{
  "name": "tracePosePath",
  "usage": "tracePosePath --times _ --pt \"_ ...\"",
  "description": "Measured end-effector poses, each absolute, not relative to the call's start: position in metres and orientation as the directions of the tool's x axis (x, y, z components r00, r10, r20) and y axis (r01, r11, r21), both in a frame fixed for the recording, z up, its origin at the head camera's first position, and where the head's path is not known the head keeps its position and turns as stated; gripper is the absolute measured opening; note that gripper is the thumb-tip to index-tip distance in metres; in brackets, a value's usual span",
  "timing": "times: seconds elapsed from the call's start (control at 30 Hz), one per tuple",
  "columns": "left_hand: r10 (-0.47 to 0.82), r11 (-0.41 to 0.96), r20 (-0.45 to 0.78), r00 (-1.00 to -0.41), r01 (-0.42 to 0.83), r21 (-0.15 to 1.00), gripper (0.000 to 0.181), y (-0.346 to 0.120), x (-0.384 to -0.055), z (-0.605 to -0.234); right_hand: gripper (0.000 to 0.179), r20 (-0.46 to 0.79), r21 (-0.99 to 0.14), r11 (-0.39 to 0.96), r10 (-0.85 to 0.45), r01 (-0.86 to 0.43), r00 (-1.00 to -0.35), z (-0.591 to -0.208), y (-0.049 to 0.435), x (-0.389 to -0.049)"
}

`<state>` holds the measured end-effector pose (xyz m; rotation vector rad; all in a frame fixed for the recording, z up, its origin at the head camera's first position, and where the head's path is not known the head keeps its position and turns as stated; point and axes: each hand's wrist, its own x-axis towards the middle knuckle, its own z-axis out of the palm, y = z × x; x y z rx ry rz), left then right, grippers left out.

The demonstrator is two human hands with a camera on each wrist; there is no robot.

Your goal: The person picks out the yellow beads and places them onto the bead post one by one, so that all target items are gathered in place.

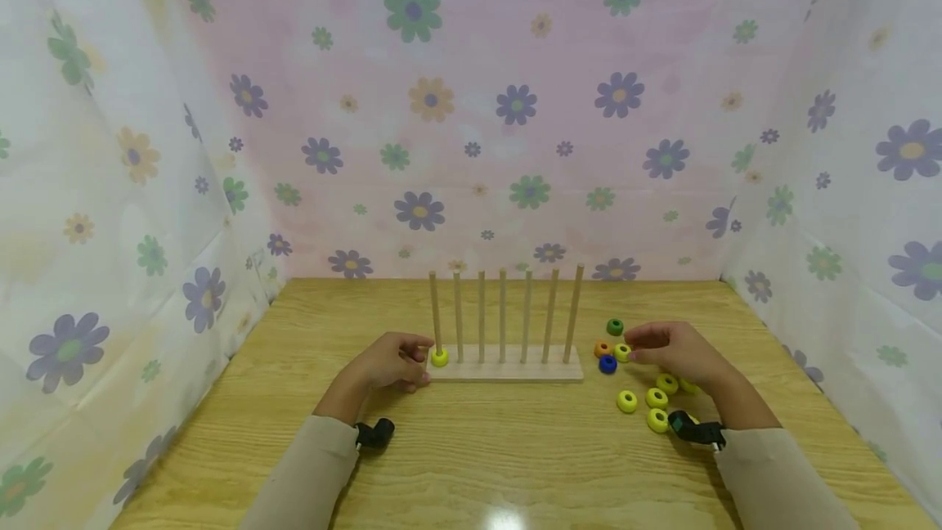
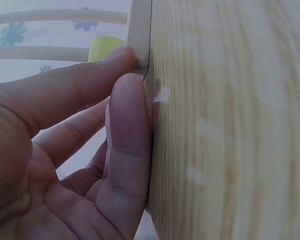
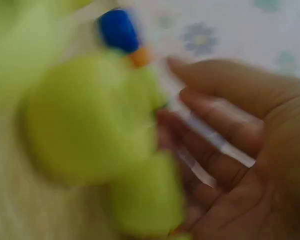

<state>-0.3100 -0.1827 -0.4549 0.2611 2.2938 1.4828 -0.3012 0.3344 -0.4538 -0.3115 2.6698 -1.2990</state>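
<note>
A wooden peg stand [image 1: 503,375] with several upright pegs sits on the table, and one yellow ring [image 1: 439,358] lies at the bottom of its leftmost peg. My left hand [image 1: 388,362] grips the left end of the base, thumb and fingertips at its corners; in the left wrist view the fingers [image 2: 127,130] are curled close beside it. My right hand [image 1: 680,354] hovers at the right, thumb and fingers apart, its fingertips beside a yellow ring [image 1: 622,352]. Whether they touch it is unclear; the right wrist view is blurred.
Near the right hand lie a green ring [image 1: 615,326], an orange ring [image 1: 603,348] and a blue ring [image 1: 607,364]. Several more yellow rings [image 1: 657,398] are scattered below that hand, some partly hidden by it. Flowered cloth [image 1: 471,105] encloses the table's back and sides.
</note>
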Motion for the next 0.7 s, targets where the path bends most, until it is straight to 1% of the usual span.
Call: tracePosePath --times 0.13,0.37,0.7 --pt "0.366 0.415 -0.225 -0.903 -0.058 0.908 0.068 -0.1825 -0.3114 -0.456 0.054 -0.058 -0.77 0.627 -0.249 -0.115 -0.967 -0.4547 0.3332 -0.3019" --pt "0.371 0.413 -0.222 -0.902 -0.054 0.909 0.067 -0.1825 -0.3122 -0.4562 0.053 -0.032 -0.753 0.639 -0.274 -0.158 -0.961 -0.4552 0.3294 -0.3021" --pt "0.363 0.412 -0.22 -0.906 -0.056 0.909 0.067 -0.1836 -0.312 -0.4579 0.051 -0.034 -0.733 0.663 -0.26 -0.153 -0.965 -0.4604 0.3252 -0.3044"
